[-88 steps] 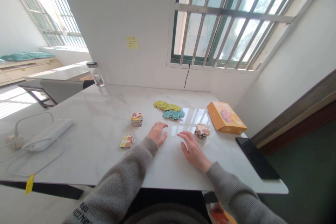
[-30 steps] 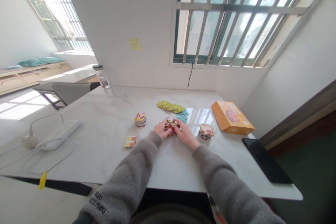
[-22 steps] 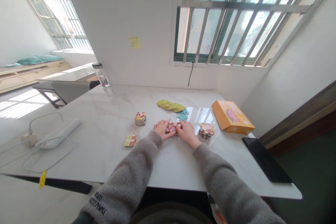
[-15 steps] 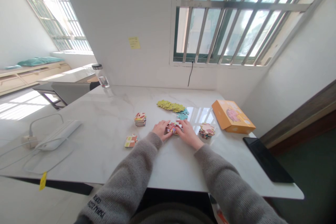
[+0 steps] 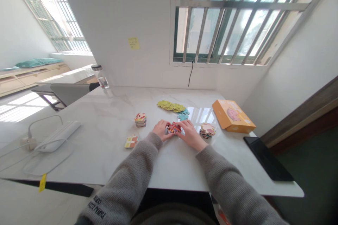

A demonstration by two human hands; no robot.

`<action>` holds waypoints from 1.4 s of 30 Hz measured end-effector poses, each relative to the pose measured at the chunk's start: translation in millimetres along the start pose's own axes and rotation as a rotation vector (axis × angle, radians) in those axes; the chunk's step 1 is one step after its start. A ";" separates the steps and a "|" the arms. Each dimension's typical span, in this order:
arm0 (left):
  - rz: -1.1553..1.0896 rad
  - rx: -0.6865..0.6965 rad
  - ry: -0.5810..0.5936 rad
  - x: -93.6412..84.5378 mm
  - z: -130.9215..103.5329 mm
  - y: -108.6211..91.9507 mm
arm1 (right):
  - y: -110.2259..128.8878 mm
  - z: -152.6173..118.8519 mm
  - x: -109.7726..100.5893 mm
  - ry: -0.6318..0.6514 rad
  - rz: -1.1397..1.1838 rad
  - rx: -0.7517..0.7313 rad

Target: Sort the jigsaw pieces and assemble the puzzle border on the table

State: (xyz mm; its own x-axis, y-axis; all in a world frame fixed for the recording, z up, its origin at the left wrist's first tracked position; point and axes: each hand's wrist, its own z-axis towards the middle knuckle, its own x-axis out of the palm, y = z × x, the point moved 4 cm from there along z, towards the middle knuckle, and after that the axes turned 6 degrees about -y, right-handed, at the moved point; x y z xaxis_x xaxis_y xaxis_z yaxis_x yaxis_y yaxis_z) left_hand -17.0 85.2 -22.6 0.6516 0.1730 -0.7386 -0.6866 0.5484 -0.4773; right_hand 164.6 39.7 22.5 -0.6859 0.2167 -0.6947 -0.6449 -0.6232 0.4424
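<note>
Between my hands, at the middle of the white table (image 5: 105,154), is a small pile of red and purple puzzle pieces (image 5: 174,128). My left hand (image 5: 161,130) grips its left side and my right hand (image 5: 189,133) its right side. Right of my right hand stands a stack of pieces (image 5: 207,130). To the left are a taller stack (image 5: 140,120) and a low, light-coloured stack (image 5: 131,142). Beyond my hands lie a fanned row of yellow-green pieces (image 5: 171,106) and some blue pieces (image 5: 183,114).
An orange box (image 5: 233,116) lies at the right, with a black tablet-like device (image 5: 268,158) near the right edge. A clear bottle (image 5: 102,78) stands at the back left. A white power strip (image 5: 59,137) with cables lies at the left.
My fingers have closed in around the sides of the red and purple pile, and more of its top shows. The other stacks keep their places on the table.
</note>
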 end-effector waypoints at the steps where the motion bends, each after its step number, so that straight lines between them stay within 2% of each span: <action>1: 0.010 0.003 -0.005 -0.7 0.0 -0.8 | 0.3 0.0 -0.9 -0.004 -0.016 -0.002; 8: -0.032 0.057 -0.114 -20.1 2.2 -17.7 | 4.0 1.8 -12.9 -0.107 0.013 -0.057; 11: -0.140 0.117 -0.101 -24.6 3.3 -21.9 | 7.6 2.6 -16.7 -0.117 0.033 -0.081; 15: -0.260 0.154 -0.049 -22.5 4.6 -17.5 | 9.6 2.4 -18.5 -0.102 0.081 -0.098; 19: -0.313 0.125 0.005 -20.1 7.0 -12.9 | 14.0 2.2 -23.2 -0.085 0.104 -0.120; 22: -0.317 0.096 -0.036 -26.2 7.8 -17.1 | 20.8 2.7 -27.2 -0.081 0.120 -0.128; 24: -0.324 0.073 -0.105 -32.4 7.1 -22.4 | 22.2 3.4 -27.3 -0.119 0.157 -0.055; 27: -0.324 0.047 -0.179 -35.6 4.3 -30.6 | 16.1 3.9 -18.6 -0.183 0.323 0.161; 30: -0.284 0.065 -0.161 -29.3 0.8 -38.5 | 6.5 3.5 -4.3 -0.195 0.522 0.316; 33: -0.243 0.163 -0.091 -23.5 -2.5 -48.5 | -4.2 2.4 -0.8 -0.253 0.570 0.398; 36: -0.244 0.243 -0.096 -27.3 -4.5 -57.4 | -8.6 1.9 -5.3 -0.245 0.568 0.412; 39: -0.249 0.291 -0.145 -33.0 -5.2 -62.6 | -3.1 2.8 -9.7 -0.175 0.585 0.358; 42: -0.252 0.336 -0.124 -32.1 -5.8 -64.3 | 4.1 3.7 -11.0 -0.132 0.589 0.309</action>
State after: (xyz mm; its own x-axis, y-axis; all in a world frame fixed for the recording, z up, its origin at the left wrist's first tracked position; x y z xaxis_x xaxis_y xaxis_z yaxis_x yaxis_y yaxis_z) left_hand 4.4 39.6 29.1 0.8331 0.0851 -0.5465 -0.3713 0.8184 -0.4386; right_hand 168.2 37.6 34.1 -0.9751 0.0094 -0.2217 -0.2045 -0.4261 0.8813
